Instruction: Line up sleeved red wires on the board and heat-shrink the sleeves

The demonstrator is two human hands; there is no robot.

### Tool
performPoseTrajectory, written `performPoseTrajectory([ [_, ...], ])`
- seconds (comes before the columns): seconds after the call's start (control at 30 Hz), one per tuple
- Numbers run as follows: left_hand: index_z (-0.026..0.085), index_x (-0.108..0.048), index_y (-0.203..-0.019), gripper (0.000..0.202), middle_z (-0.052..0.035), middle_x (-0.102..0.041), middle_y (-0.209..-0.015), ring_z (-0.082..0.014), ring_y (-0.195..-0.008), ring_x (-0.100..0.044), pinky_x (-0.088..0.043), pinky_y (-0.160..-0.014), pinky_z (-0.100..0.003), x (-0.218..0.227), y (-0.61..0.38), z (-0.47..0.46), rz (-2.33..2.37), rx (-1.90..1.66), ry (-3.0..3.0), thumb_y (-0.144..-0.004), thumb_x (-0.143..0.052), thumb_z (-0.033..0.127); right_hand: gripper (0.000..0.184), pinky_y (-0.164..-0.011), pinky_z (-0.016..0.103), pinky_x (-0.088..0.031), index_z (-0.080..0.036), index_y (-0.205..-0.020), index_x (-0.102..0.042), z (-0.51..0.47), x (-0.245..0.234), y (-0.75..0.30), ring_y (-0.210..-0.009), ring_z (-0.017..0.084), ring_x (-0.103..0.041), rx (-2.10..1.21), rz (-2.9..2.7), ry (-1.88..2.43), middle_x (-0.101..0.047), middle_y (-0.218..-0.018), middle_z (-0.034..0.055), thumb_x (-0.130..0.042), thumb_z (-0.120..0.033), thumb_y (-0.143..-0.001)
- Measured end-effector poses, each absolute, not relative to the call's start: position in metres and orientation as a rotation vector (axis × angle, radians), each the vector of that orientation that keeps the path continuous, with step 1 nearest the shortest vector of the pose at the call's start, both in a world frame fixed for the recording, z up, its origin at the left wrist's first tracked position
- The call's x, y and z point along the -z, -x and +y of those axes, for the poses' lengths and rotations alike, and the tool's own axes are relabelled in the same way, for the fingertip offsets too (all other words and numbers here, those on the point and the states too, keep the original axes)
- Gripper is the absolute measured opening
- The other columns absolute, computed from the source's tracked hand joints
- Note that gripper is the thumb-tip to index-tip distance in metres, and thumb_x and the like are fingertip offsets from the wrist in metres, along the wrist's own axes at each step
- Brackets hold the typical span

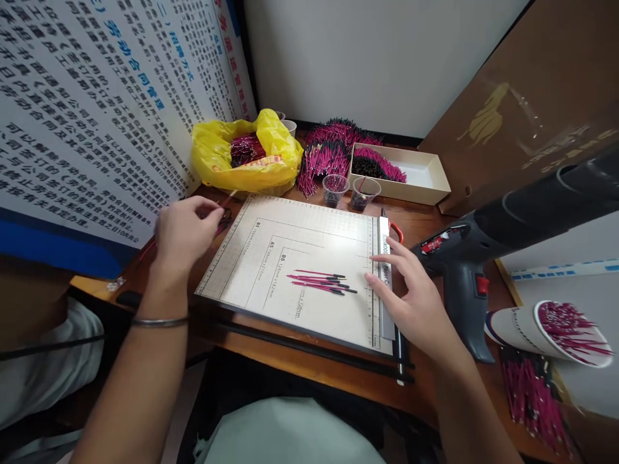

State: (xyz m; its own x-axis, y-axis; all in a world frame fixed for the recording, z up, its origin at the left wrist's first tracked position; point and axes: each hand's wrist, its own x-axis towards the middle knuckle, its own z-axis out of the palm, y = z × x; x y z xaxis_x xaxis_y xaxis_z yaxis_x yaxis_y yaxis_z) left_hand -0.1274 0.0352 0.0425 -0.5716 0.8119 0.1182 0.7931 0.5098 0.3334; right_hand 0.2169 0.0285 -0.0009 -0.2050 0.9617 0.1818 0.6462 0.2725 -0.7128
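Note:
My left hand (186, 233) is beyond the left edge of the paper cutter (242, 270), with thumb and fingers pinched together. What it holds is too small and partly hidden to make out; dark and magenta strands show beside it. My right hand (411, 293) is open, its fingers spread over the right edge of the paper cutter by the white strip. Between the hands, several magenta wires (316, 281) with black ends lie roughly side by side on the board.
Behind the board are a yellow plastic bag (207, 158) of wires, wire heaps (322, 158), two clear cups (366, 189) and a cardboard box (420, 191). At right stand a dark heat gun (464, 283) and a paper cup (517, 328) of wires, with a wire bundle (534, 399) below.

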Motion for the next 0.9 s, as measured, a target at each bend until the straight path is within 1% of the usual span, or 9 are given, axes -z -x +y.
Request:
performPoseTrajectory([
  [0.1, 0.019, -0.075, -0.102, 0.025, -0.013, -0.073, -0.099, -0.037, -0.103, -0.065, -0.05, -0.089, -0.052, -0.044, 0.156, 0.037, 2.792, -0.404, -1.266, -0.087, -0.061, 0.034, 0.042, -0.119, 0.054, -0.04, -0.023, -0.111, -0.069, 0.031, 0.003, -0.221, -0.147, 0.031, -0.043, -0.671, -1.941, 1.472, -0.047, -0.155, 0.0126, -0.06, -0.057, -0.088],
  [0.17, 0.019, -0.074, -0.101, 0.028, -0.0135, -0.071, -0.095, -0.0395, -0.104, -0.064, -0.048, -0.088, -0.057, -0.041, 0.167, 0.037, 2.766, -0.354, -1.261, -0.086, -0.062, 0.039, 0.042, -0.118, 0.055, -0.041, -0.023, -0.111, -0.068, 0.035, 0.002, -0.222, -0.147, 0.032, -0.042, -0.68, -1.952, 1.477, -0.047, -0.155, 0.0133, -0.06, -0.058, -0.088],
  [0.23, 0.021, -0.074, -0.096, 0.031, -0.0116, -0.07, -0.089, -0.0411, -0.106, -0.062, -0.046, -0.088, -0.057, -0.036, 0.174, 0.037, 2.746, -0.317, -1.259, -0.084, -0.065, 0.047, 0.042, -0.117, 0.055, -0.041, -0.023, -0.11, -0.069, 0.042, 0.001, -0.222, -0.148, 0.033, -0.042, -0.691, -1.964, 1.483, -0.047, -0.155, 0.0134, -0.061, -0.058, -0.087],
  [0.37, 0.02, -0.072, -0.087, 0.043, -0.0085, -0.067, -0.081, -0.037, -0.107, -0.062, -0.045, -0.091, -0.057, -0.025, 0.187, 0.041, 2.762, -0.299, -1.229, -0.08, -0.067, 0.062, 0.04, -0.118, 0.056, -0.04, -0.024, -0.109, -0.068, 0.057, -0.001, -0.221, -0.149, 0.032, -0.04, -0.688, -1.969, 1.491, -0.045, -0.156, 0.013, -0.061, -0.056, -0.087],
  [0.47, 0.023, -0.07, -0.077, 0.039, -0.0085, -0.062, -0.069, -0.0419, -0.105, -0.061, -0.044, -0.087, -0.059, -0.02, 0.195, 0.043, 2.765, -0.335, -1.253, -0.072, -0.072, 0.062, 0.04, -0.119, 0.057, -0.038, -0.023, -0.111, -0.067, 0.065, 0.002, -0.221, -0.148, 0.032, -0.041, -0.69, -1.967, 1.494, -0.045, -0.156, 0.0143, -0.06, -0.055, -0.088],
  [0.53, 0.026, -0.069, -0.071, 0.033, -0.0089, -0.059, -0.063, -0.0451, -0.103, -0.061, -0.043, -0.082, -0.059, -0.021, 0.196, 0.044, 2.752, -0.372, -1.299, -0.071, -0.071, 0.059, 0.04, -0.121, 0.056, -0.036, -0.022, -0.112, -0.067, 0.067, 0.005, -0.221, -0.15, 0.031, -0.039, -0.702, -1.974, 1.486, -0.044, -0.157, 0.0145, -0.061, -0.054, -0.088],
  [0.63, 0.028, -0.07, -0.075, 0.026, -0.01, -0.063, -0.069, -0.0425, -0.101, -0.063, -0.043, -0.082, -0.057, -0.027, 0.181, 0.041, 2.671, -0.444, -1.454, -0.077, -0.065, 0.054, 0.039, -0.122, 0.056, -0.033, -0.023, -0.112, -0.067, 0.067, 0.008, -0.221, -0.152, 0.03, -0.036, -0.737, -1.996, 1.466, -0.043, -0.158, 0.0138, -0.061, -0.052, -0.088],
  [0.77, 0.023, -0.072, -0.089, 0.021, -0.0113, -0.074, -0.101, -0.0317, -0.099, -0.065, -0.047, -0.09, -0.049, -0.033, 0.129, 0.031, 2.333, -0.548, -1.792, -0.084, -0.061, 0.039, 0.034, -0.123, 0.058, -0.03, -0.022, -0.11, -0.069, 0.06, 0.008, -0.221, -0.153, 0.03, -0.035, -0.783, -2.026, 1.434, -0.043, -0.158, 0.0135, -0.061, -0.046, -0.087],
  [0.9, 0.023, -0.074, -0.092, 0.021, -0.0042, -0.076, -0.098, -0.0209, -0.092, -0.067, -0.052, -0.084, -0.034, -0.026, 0.066, 0.017, 1.782, -0.555, -2.045, -0.088, -0.062, 0.04, 0.026, -0.124, 0.057, -0.031, -0.023, -0.101, -0.071, 0.052, 0.006, -0.219, -0.152, 0.031, -0.035, -0.827, -2.069, 1.388, -0.039, -0.161, 0.01, -0.062, -0.043, -0.087],
])
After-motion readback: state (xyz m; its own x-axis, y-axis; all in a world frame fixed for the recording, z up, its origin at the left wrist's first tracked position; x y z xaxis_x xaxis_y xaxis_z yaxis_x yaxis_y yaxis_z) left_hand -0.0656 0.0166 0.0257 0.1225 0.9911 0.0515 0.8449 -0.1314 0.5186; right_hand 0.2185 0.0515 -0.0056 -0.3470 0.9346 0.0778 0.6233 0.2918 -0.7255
